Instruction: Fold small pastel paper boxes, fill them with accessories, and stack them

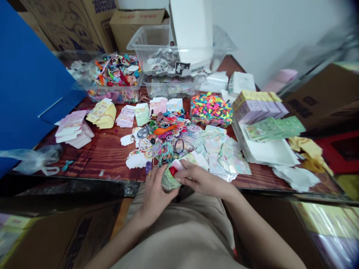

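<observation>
The left hand (155, 196) is gripping a small green paper box (168, 181) above the edge of the wooden tabletop (106, 158), so it is holding the box steady, while the closed fingers (186, 176) of the right hand (206, 183) are pressing at its open end, beside something red (173, 171).

bright even light, soft shadow below left hand (155, 194), blurred warped edges

Nothing is legible: print on the cardboard carton (104, 8) and green packet (168, 180) is too blurred.
</observation>
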Tool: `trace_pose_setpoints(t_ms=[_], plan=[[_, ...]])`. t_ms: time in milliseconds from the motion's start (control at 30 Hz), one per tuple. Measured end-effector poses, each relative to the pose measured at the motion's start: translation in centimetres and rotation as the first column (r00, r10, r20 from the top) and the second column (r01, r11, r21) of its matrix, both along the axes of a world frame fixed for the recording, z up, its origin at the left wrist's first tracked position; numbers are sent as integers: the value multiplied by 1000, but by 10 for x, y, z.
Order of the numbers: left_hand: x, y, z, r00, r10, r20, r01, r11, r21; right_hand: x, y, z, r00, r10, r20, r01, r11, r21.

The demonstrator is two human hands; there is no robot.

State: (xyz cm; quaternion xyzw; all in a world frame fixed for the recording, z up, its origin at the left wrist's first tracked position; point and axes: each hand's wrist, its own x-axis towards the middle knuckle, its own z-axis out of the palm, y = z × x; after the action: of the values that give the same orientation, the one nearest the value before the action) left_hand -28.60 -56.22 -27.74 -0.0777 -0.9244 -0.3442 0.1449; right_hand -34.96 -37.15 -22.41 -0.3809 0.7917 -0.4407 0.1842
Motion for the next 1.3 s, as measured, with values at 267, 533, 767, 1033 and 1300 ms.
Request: trace_pose_setpoints(t_ms=[267,533,767,1033,1300], plan=[[-13,-4,-6,996,68,51,-77,971,228,-120,60,-5,682,-720,-132,694,693,-195],[-11,-7,-11,997,51,57,-62,977,205,-204,110,-27,390,-742,-545,921,309,238],[-12,-8,-10,996,47,75,-62,976,208,-217,127,-33,324,-836,-442,946,296,133],[-12,-1,-13,998,9,67,-23,975,220,-211,137,-37,317,-855,-412,949,282,144],[-10,0,-10,999,-8,50,-2,979,202,-203,125,-42,308,-875,-373,951,284,119]])
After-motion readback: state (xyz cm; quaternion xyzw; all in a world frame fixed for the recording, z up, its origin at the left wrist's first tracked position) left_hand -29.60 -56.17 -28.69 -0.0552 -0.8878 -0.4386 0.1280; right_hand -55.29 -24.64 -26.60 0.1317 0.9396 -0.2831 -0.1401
